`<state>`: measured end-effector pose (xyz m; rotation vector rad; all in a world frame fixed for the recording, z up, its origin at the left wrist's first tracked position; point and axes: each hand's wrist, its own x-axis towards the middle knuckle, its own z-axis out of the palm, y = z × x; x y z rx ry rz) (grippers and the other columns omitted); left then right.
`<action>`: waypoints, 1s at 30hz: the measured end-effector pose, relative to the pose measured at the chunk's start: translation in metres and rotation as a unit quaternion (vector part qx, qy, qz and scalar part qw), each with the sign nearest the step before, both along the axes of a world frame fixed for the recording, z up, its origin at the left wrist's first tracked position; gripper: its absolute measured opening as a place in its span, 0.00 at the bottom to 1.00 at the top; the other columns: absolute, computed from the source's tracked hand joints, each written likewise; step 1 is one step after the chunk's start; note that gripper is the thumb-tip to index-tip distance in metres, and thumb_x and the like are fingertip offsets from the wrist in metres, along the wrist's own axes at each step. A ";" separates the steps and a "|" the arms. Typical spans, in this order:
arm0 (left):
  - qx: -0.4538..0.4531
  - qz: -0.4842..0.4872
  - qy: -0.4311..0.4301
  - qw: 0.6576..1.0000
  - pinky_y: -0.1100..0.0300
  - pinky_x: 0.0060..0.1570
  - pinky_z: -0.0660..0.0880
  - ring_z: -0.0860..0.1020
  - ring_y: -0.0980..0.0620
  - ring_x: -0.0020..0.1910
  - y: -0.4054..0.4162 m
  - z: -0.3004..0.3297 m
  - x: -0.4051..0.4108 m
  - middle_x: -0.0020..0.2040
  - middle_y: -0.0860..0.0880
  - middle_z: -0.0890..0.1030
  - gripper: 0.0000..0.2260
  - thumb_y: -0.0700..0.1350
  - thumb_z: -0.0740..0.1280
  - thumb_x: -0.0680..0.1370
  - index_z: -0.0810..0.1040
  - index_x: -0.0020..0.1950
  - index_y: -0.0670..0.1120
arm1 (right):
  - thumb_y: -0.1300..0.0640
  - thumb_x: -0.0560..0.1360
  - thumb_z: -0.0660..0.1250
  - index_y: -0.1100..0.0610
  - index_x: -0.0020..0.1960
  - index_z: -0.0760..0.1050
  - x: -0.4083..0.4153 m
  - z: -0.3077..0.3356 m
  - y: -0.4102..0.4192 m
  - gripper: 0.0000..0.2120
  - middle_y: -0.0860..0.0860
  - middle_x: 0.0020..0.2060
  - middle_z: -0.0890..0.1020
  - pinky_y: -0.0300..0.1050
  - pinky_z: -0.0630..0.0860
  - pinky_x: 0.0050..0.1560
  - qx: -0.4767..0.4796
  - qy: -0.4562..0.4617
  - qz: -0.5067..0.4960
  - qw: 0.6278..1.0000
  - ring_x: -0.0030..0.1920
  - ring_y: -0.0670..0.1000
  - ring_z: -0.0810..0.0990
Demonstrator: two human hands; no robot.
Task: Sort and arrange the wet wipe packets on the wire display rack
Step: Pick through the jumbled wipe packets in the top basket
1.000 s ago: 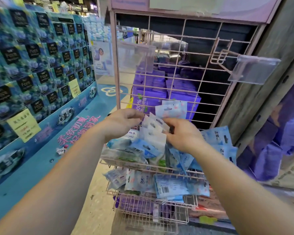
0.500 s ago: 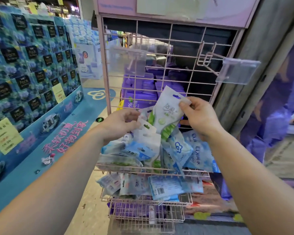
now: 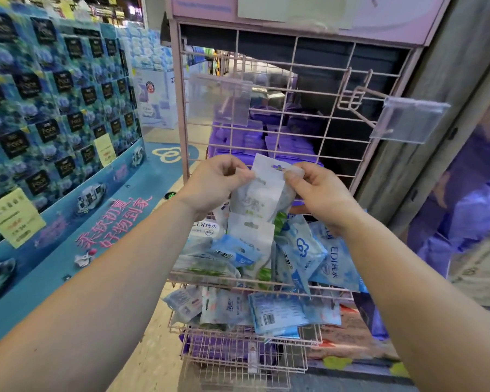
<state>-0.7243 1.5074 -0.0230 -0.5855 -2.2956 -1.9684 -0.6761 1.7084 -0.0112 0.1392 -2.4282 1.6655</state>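
Fingers of the left hand (image 3: 212, 182) and right hand (image 3: 320, 190) pinch the top corners of a white wet wipe packet (image 3: 262, 193), each grip closed on it, holding it upright before the pink wire rack (image 3: 294, 114). Below, mixed blue and white packets (image 3: 303, 250) crowd the rack's upper basket (image 3: 238, 281); more lie in the lower basket (image 3: 309, 333).
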 end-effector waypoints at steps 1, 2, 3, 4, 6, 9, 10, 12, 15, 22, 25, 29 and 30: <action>0.012 0.009 0.004 1.000 0.62 0.33 0.70 0.74 0.56 0.31 0.003 0.002 -0.001 0.31 0.55 0.78 0.08 0.45 0.72 0.74 0.78 0.35 0.52 | 0.50 0.78 0.62 0.55 0.44 0.76 0.000 0.003 -0.003 0.10 0.54 0.43 0.84 0.53 0.83 0.41 0.000 -0.007 0.008 1.000 0.43 0.54 0.84; 0.021 0.020 0.007 1.000 0.63 0.33 0.71 0.75 0.58 0.30 0.006 0.003 -0.002 0.29 0.56 0.79 0.08 0.44 0.72 0.73 0.78 0.35 0.51 | 0.47 0.77 0.63 0.54 0.46 0.77 0.000 0.005 -0.006 0.11 0.54 0.45 0.85 0.52 0.83 0.42 -0.004 -0.016 0.021 1.000 0.45 0.55 0.84; 0.031 0.030 0.007 0.999 0.62 0.33 0.71 0.75 0.57 0.30 0.008 0.004 -0.003 0.29 0.56 0.79 0.08 0.44 0.72 0.73 0.77 0.35 0.50 | 0.43 0.74 0.66 0.52 0.48 0.77 0.002 0.006 -0.007 0.13 0.53 0.46 0.85 0.50 0.83 0.43 -0.016 -0.029 0.041 0.999 0.46 0.55 0.84; 0.043 0.038 0.008 0.998 0.60 0.35 0.72 0.76 0.56 0.32 0.009 0.005 -0.004 0.30 0.56 0.79 0.07 0.44 0.72 0.73 0.77 0.36 0.50 | 0.40 0.70 0.69 0.50 0.50 0.77 0.004 0.008 -0.008 0.16 0.51 0.47 0.85 0.47 0.82 0.43 -0.025 -0.042 0.060 0.997 0.46 0.53 0.84; 0.063 0.042 0.014 0.997 0.55 0.38 0.74 0.76 0.51 0.35 0.011 0.006 -0.005 0.33 0.51 0.78 0.07 0.44 0.73 0.72 0.77 0.36 0.49 | 0.41 0.62 0.75 0.47 0.54 0.74 0.007 0.009 -0.010 0.23 0.48 0.47 0.85 0.45 0.81 0.45 0.017 -0.037 0.055 0.998 0.46 0.47 0.84; 0.085 0.037 0.026 0.995 0.54 0.40 0.74 0.76 0.51 0.37 0.011 0.007 -0.004 0.36 0.49 0.79 0.06 0.45 0.73 0.71 0.77 0.37 0.50 | 0.51 0.66 0.77 0.47 0.48 0.76 0.005 0.008 -0.017 0.14 0.48 0.43 0.84 0.51 0.81 0.47 0.096 0.021 -0.022 0.995 0.44 0.47 0.83; 0.097 0.030 0.023 0.995 0.54 0.40 0.75 0.77 0.51 0.38 0.010 0.006 -0.004 0.37 0.50 0.79 0.05 0.47 0.73 0.70 0.78 0.39 0.50 | 0.53 0.67 0.76 0.48 0.45 0.77 0.005 0.008 -0.019 0.10 0.49 0.42 0.84 0.54 0.81 0.48 0.096 0.034 -0.028 0.994 0.43 0.49 0.83; 0.115 -0.016 -0.012 0.993 0.58 0.41 0.77 0.81 0.52 0.43 0.003 0.002 -0.004 0.45 0.49 0.82 0.13 0.48 0.75 0.67 0.76 0.48 0.51 | 0.56 0.70 0.74 0.51 0.45 0.79 0.006 0.011 -0.024 0.06 0.51 0.42 0.85 0.58 0.80 0.48 0.076 0.053 -0.024 0.995 0.44 0.53 0.84; 0.072 -0.171 -0.084 0.979 0.60 0.46 0.78 0.82 0.49 0.53 -0.011 -0.007 -0.001 0.54 0.48 0.84 0.22 0.44 0.77 0.65 0.78 0.57 0.51 | 0.60 0.71 0.72 0.52 0.46 0.78 0.008 0.021 -0.032 0.06 0.50 0.41 0.85 0.54 0.80 0.49 0.009 0.102 0.017 0.995 0.44 0.49 0.84; 0.185 -0.045 -0.063 0.980 0.57 0.47 0.79 0.82 0.47 0.52 -0.046 -0.029 0.002 0.52 0.47 0.85 0.21 0.44 0.74 0.65 0.79 0.57 0.43 | 0.32 0.61 0.71 0.44 0.63 0.70 0.025 0.029 -0.038 0.33 0.41 0.55 0.76 0.42 0.75 0.52 0.185 -0.008 0.005 0.983 0.52 0.44 0.78; 0.234 0.031 -0.089 0.968 0.52 0.49 0.78 0.82 0.46 0.52 -0.072 -0.041 0.001 0.54 0.45 0.83 0.24 0.45 0.73 0.66 0.76 0.61 0.41 | 0.33 0.63 0.71 0.45 0.54 0.74 0.036 0.011 -0.031 0.25 0.43 0.46 0.75 0.48 0.74 0.52 0.524 -0.126 0.100 0.836 0.52 0.50 0.76; 0.225 0.022 -0.092 0.970 0.56 0.45 0.79 0.82 0.48 0.52 -0.084 -0.048 0.003 0.52 0.49 0.85 0.14 0.49 0.71 0.69 0.80 0.53 0.49 | 0.48 0.75 0.67 0.54 0.40 0.74 0.026 0.005 -0.027 0.10 0.45 0.32 0.74 0.43 0.70 0.35 0.335 -0.052 -0.005 0.941 0.38 0.54 0.75; 0.227 0.019 -0.098 0.969 0.57 0.44 0.80 0.82 0.48 0.52 -0.084 -0.048 0.004 0.53 0.49 0.85 0.14 0.51 0.70 0.70 0.80 0.54 0.50 | 0.49 0.76 0.65 0.55 0.43 0.75 0.021 0.008 -0.026 0.09 0.47 0.34 0.75 0.44 0.70 0.36 0.277 -0.018 -0.048 0.959 0.39 0.54 0.75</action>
